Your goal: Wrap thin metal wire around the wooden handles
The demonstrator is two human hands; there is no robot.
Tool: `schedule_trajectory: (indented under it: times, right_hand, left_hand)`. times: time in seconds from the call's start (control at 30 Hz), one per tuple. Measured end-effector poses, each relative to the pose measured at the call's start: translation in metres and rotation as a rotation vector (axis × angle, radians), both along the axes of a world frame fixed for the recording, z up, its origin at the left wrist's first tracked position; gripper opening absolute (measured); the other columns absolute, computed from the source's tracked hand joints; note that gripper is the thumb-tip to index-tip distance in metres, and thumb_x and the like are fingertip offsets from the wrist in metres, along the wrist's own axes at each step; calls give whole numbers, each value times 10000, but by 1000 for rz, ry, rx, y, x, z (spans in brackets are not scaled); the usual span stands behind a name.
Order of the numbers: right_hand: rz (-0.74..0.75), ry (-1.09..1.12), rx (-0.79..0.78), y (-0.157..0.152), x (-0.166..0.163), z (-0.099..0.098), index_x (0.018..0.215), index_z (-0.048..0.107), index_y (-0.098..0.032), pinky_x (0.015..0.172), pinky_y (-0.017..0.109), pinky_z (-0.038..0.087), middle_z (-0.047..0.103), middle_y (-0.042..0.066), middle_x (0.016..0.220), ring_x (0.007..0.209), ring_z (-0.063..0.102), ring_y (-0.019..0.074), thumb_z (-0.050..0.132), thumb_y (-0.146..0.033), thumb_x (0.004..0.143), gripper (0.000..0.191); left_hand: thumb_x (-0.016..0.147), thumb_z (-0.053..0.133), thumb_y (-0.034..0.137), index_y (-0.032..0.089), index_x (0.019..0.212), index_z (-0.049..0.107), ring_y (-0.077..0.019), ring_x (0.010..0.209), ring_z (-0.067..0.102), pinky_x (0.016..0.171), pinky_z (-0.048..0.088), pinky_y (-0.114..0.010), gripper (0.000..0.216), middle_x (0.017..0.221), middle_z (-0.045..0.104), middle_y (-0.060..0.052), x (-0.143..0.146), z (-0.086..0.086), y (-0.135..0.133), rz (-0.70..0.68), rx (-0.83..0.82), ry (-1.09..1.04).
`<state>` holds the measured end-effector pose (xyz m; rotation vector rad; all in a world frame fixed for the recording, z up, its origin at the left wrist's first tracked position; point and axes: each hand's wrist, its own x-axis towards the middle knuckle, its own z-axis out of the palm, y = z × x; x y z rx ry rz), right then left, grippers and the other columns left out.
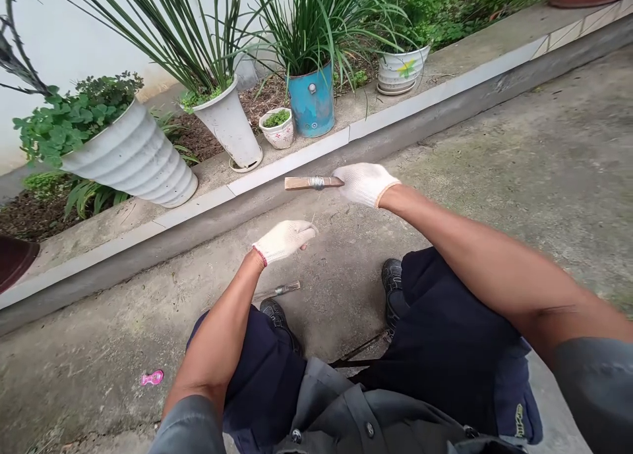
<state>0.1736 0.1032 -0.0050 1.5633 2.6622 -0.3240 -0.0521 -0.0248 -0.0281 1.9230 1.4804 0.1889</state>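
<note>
My right hand (363,182), in a white knit glove, grips one end of a short flat wooden stick (294,184). Thin, shiny wire (317,182) is wound in a tight band around the stick's middle. Lower and to the left, my left hand (285,240), also gloved, has its thumb and fingers pinched together. A fine strand of the wire (313,217) rises from those fingertips toward the winding. On the concrete by my left shoe lies a second stick (287,288) with a similar wound band; part of its length is hard to make out.
A low tiled ledge (291,169) runs across ahead. On it stand a ribbed white pot (143,154), a tall white pot (232,124), a small pot (277,134), a blue bucket (311,101) and a white planter (403,68). A pink object (151,377) lies on the ground left.
</note>
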Motion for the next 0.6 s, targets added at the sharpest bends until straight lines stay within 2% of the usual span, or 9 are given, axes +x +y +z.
schedule_trajectory:
  times: [0.13,0.23,0.3,0.4,0.47,0.53,0.6]
  right_hand:
    - [-39,-130,69,11,-1,-10,1128,741,-179,769,394,456,738,178,993,921,677,308,593,-204,855,312]
    - [38,-301,-43,6,-5,-15,1067,766,-183,772,418,464,741,171,978,897,678,309,644,-179,812,283]
    - [162,-374,-146,-6,-9,-20,982,770,-186,745,398,454,734,142,914,828,666,280,683,-165,760,240]
    - [438,-310,-303,-30,-11,-23,855,738,-195,674,337,404,685,67,766,687,602,205,698,-182,714,147]
    - [593,-225,-400,-44,-10,-18,824,712,-202,632,305,357,644,22,702,634,545,164,686,-232,723,108]
    - [665,-144,-435,-51,-7,-7,825,696,-211,610,288,319,617,-8,677,617,507,141,668,-291,743,117]
    - [633,-62,-407,-50,-2,5,844,688,-219,601,278,298,606,-25,676,614,493,130,650,-339,765,149]
  left_hand:
    - [995,432,453,212,1049,747,-182,734,638,718,447,-259,400,702,663,26,0,1,-1,-1,17,28]
    - [1002,417,434,218,1040,745,-178,737,639,700,438,-258,394,741,668,21,-4,10,-1,52,102,39]
    - [1007,409,408,214,1034,742,-173,730,636,709,439,-260,387,774,679,16,-8,15,1,79,157,53]
    - [1010,405,385,205,1039,742,-169,746,637,763,451,-260,383,835,703,5,-13,16,5,89,211,70]
    - [1015,403,398,202,1061,741,-168,764,640,792,459,-256,393,865,709,2,-16,12,7,84,212,62]
    - [1019,396,415,205,1079,740,-170,768,638,795,466,-257,407,849,702,3,-17,7,9,69,184,45]
    - [1002,433,423,201,1053,740,-178,764,635,766,471,-262,383,812,692,0,-16,1,10,58,129,24]
